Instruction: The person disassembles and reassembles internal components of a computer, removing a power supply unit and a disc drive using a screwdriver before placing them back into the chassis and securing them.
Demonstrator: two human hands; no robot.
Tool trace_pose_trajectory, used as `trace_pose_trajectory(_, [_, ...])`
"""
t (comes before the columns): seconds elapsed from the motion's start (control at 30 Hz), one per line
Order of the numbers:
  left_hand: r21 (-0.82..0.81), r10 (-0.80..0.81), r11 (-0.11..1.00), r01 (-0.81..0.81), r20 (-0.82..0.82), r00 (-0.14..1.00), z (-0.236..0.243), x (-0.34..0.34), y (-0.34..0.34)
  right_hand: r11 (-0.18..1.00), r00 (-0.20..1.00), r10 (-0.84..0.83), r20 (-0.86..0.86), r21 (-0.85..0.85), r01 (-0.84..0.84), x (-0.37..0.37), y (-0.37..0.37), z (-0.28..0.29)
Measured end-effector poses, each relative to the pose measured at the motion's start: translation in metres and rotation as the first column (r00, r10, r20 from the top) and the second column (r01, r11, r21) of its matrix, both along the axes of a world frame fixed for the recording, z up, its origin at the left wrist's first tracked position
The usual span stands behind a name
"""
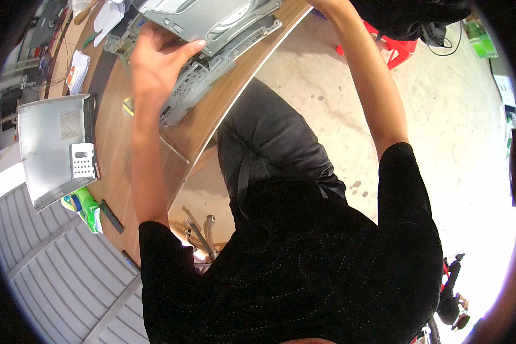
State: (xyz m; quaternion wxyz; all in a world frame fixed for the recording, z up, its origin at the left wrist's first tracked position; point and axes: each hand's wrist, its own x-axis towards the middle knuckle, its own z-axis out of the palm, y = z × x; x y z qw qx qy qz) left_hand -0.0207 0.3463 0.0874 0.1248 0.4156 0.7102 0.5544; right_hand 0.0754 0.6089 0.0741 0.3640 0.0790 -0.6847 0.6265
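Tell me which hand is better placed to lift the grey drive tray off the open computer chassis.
Probably the left. The left hand already lies on the drive tray, its thumb along the tray's edge above the computer chassis. The right hand reaches past the picture's top edge, so its grip cannot be seen.

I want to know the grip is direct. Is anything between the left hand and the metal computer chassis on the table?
Nothing visible: the left hand lies directly on the grey metal chassis, thumb across its frame. The right hand is cut off at the picture's top edge, so its contact cannot be told.
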Motion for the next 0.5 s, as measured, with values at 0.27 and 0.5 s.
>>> trace_pose_trajectory(0.27, [0.007, -0.013, 1.0, 0.013, -0.042, 0.999, -0.014, 0.009, 0.011, 0.951, 0.977, -0.153, -0.149, 0.247, 0.187, -0.02, -0.028, 0.049])
trace_pose_trajectory(0.5, [-0.036, 0.05, 0.998, -0.05, -0.015, 0.999, -0.016, 0.013, 0.019, 0.667, 0.886, -0.392, -0.249, 0.586, 0.46, -0.046, -0.023, 0.079])
